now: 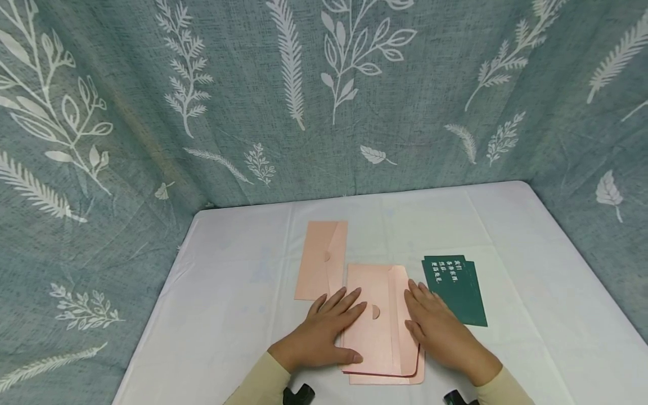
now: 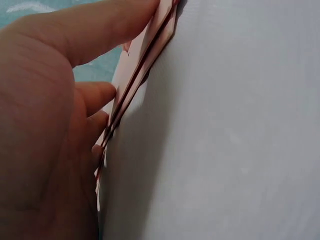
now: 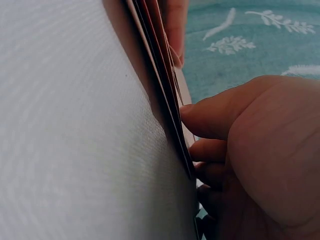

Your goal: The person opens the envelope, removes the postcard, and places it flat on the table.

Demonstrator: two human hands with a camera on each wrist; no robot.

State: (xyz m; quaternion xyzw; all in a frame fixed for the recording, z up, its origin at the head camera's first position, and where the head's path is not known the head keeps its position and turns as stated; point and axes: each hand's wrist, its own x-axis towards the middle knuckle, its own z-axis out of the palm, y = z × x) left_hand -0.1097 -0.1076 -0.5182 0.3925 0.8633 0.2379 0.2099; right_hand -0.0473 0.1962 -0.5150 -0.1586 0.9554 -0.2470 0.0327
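Note:
A pale pink envelope (image 1: 372,320) with a half-moon notch and its flap along the right side lies in front of me, on top of another pink envelope (image 1: 387,380) whose lower edge sticks out. My left hand (image 1: 326,332) rests with spread fingers on its left side, thumb near the lower left corner. My right hand (image 1: 437,326) lies along the right edge, its fingers straight and touching that edge. In the left wrist view the layered pink edges (image 2: 135,75) run beside the fingers. The right wrist view has the thumb (image 3: 210,117) against the stack's edge, with dark gaps between layers.
A further pink envelope (image 1: 321,256) lies at the back left, close to the stack. To the right are overlapping dark green cards (image 1: 458,295), the upper one with white lettering. All lie on a white-covered table (image 1: 238,259); a leaf-patterned curtain (image 1: 243,84) hangs behind.

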